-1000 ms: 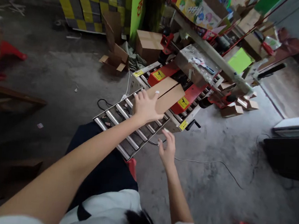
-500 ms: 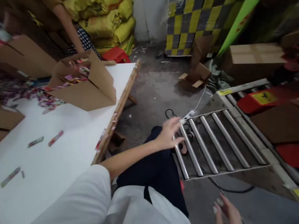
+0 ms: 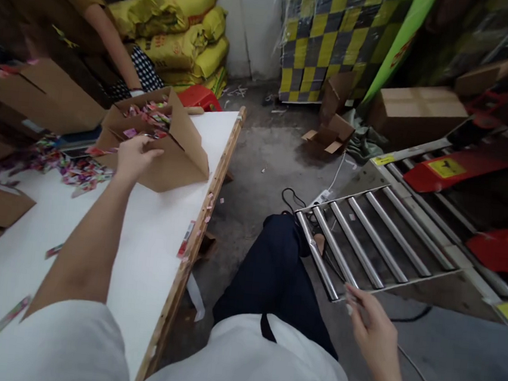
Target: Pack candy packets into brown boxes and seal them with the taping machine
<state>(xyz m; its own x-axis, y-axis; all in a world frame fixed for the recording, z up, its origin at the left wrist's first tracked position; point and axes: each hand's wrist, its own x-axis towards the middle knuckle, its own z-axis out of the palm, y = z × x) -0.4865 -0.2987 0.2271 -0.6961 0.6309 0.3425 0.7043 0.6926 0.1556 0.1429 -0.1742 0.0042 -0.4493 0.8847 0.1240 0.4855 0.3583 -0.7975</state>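
My left hand (image 3: 135,156) is at the near wall of an open cardboard box (image 3: 175,168) on the white table. Its fingers curl over the upper edge, with the thumb outside. Small colourful wrapped packets (image 3: 151,115) fill this box; which kind of sweet or snack they are I cannot tell. My right hand (image 3: 373,325) hovers beside the front end of a metal roller conveyor (image 3: 366,240). Thumb and fingers there are drawn together, with small whitish bits at the tips that I cannot identify.
A co-worker's arm (image 3: 115,45) reaches behind the box. Loose packets (image 3: 80,168) are heaped on the white table (image 3: 151,234), whose wooden edge (image 3: 207,210) runs beside my legs. Red machine parts (image 3: 445,167) flank the conveyor. Yellow sacks (image 3: 179,33) and cartons stand behind.
My left hand has swung from the conveyor's end across to the box on the table. My right hand has risen towards the rollers. A carton between the red parts has gone from there.
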